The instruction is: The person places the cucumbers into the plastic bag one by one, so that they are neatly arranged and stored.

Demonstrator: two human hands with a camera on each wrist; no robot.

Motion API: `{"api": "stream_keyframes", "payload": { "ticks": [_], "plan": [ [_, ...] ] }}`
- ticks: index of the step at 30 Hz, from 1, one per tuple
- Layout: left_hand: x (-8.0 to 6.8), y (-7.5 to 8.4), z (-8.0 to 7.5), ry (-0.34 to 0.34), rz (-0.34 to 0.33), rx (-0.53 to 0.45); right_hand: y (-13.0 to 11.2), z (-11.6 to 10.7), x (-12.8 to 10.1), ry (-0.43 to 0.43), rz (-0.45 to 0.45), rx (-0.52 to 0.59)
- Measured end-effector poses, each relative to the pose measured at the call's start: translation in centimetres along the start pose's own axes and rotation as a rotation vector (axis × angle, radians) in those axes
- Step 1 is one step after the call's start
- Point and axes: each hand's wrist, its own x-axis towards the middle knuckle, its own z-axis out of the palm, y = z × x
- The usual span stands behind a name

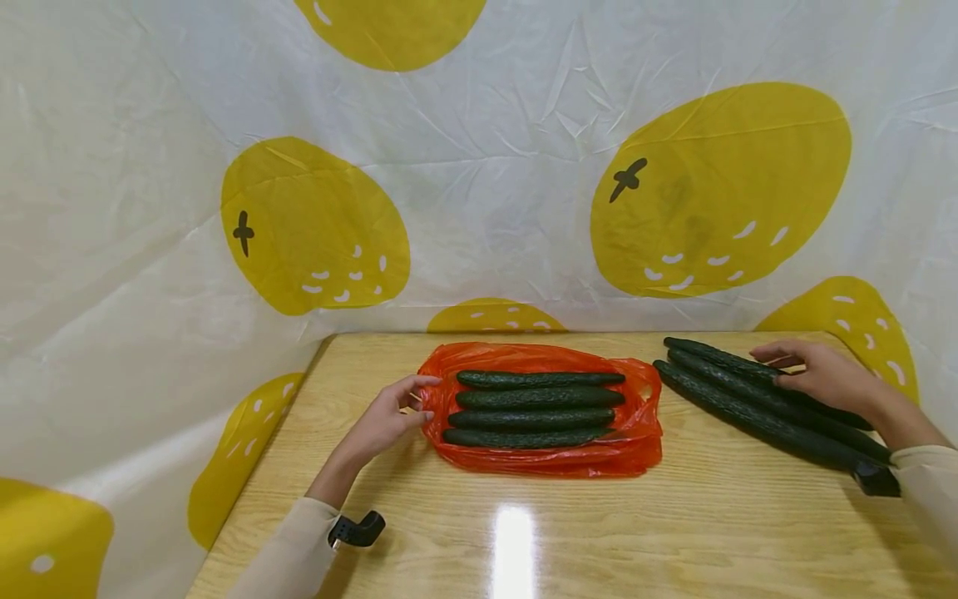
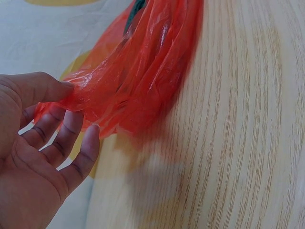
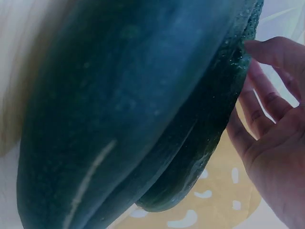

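Several dark green cucumbers point(image 1: 535, 418) lie side by side on a crumpled red plastic bag point(image 1: 524, 462). My left hand point(image 1: 385, 423) is at the bag's left end; in the left wrist view its thumb and fingers pinch the bag's loose edge point(image 2: 102, 102). On the right, three more cucumbers point(image 1: 756, 412) lie together at a slant on the wood. My right hand point(image 1: 834, 378) holds the farthest of these, the back cucumber point(image 3: 209, 109), thumb on its near side and fingers round the far side. Those fingertips are hidden behind it in the right wrist view.
The wooden table point(image 1: 419, 532) ends at the back against a white hanging sheet point(image 1: 494, 208) printed with yellow fruit, which also runs along the left side. Dark wrist cameras point(image 1: 359, 529) sit on both forearms. A bright reflection lies on the tabletop near the front.
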Motion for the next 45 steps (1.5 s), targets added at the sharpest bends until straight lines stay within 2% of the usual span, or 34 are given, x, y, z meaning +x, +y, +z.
{"api": "stream_keyframes", "payload": {
  "ticks": [6,14,18,34,45],
  "plan": [
    [0.0,0.0,-0.1,0.000,0.005,-0.006,0.1,-0.1,0.1,-0.062,0.011,-0.133],
    [0.0,0.0,-0.2,0.000,-0.004,-0.006,0.4,-0.4,0.1,-0.170,0.109,-0.124],
    [0.0,-0.1,-0.2,0.002,0.000,-0.004,0.7,-0.4,0.3,-0.210,0.140,-0.154],
    [0.0,-0.4,-0.1,0.006,0.005,-0.011,-0.1,-1.1,0.7,-0.262,0.085,-0.286],
    [0.1,-0.6,0.0,0.012,-0.006,-0.009,-1.3,-1.7,0.4,-0.239,0.053,-0.277]
  ]
}}
